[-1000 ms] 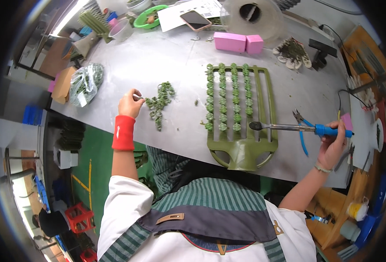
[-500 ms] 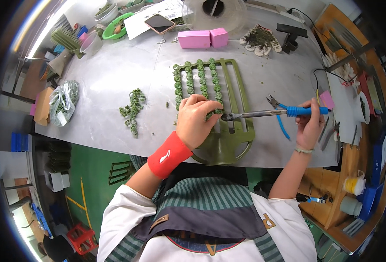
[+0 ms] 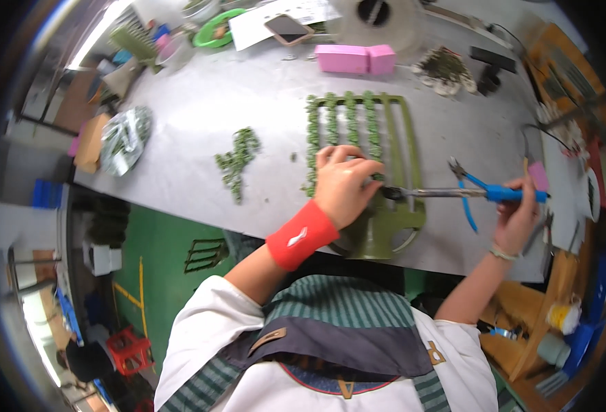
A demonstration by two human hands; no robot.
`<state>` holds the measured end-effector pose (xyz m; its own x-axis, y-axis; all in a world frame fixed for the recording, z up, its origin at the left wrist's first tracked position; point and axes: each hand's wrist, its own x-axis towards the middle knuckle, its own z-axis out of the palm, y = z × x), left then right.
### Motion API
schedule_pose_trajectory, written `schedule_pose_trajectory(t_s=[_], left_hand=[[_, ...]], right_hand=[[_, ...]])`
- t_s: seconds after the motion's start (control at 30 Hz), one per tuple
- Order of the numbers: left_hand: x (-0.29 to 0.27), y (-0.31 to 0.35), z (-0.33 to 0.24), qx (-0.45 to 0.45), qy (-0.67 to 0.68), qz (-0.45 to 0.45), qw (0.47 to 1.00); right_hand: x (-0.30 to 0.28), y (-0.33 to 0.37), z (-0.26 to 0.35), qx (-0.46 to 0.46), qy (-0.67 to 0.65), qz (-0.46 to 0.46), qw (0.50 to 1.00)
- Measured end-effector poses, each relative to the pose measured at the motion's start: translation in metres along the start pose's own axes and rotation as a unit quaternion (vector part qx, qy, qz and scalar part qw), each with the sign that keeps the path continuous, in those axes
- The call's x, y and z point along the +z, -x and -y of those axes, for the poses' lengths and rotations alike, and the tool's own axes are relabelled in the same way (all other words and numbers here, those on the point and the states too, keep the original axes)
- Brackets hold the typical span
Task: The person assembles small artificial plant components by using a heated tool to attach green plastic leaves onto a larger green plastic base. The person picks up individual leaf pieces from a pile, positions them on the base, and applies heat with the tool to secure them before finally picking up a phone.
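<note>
A green slotted frame [image 3: 384, 230] lies on the table in front of me, rows of small knobbly green pieces [image 3: 352, 120] along several of its bars. My left hand [image 3: 344, 184], in a red wristband, rests over the lower part of these rows. Its thumb and forefinger are closed together; what is between them is hidden and blurred. From the right, my right hand [image 3: 519, 213] grips a soldering iron [image 3: 454, 193] by its blue handle. The dark tip of the iron is beside my left fingertips, over the frame. Loose green pieces [image 3: 236, 165] lie in a pile left of the frame.
Blue-handled cutters [image 3: 469, 192] lie right of the frame. Behind it stand pink blocks [image 3: 352, 60], a phone [image 3: 288, 29] on paper, and a soiled glove [image 3: 446, 72]. A plastic bag [image 3: 126, 141] of green pieces sits at the left, near the table's edge.
The whole view has shifted, so the table and both hands appear farther right. Both hands keep nearly the same place at the frame, the iron's tip still by my left fingertips.
</note>
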<state>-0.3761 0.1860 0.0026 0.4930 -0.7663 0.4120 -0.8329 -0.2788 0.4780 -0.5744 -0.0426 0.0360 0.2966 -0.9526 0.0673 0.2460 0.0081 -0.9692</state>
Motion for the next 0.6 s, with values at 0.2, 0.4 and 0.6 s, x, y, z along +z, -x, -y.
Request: schedule_pose_trajectory(t_s=[0.2,0.4,0.6], left_hand=[[-0.077,0.008,0.055,-0.139,0.119,-0.070,0.981],[-0.147,0.090,0.157,-0.169,-0.169,0.076,0.968],[-0.124,0.105,0.171,-0.222,-0.059,-0.077,0.970]], right_hand=[[-0.003,0.001,0.006,-0.001,-0.033,0.003,0.999],[0.002,0.004,0.007,-0.003,-0.036,0.025,0.999],[0.002,0.007,0.014,-0.006,-0.030,0.023,0.999]])
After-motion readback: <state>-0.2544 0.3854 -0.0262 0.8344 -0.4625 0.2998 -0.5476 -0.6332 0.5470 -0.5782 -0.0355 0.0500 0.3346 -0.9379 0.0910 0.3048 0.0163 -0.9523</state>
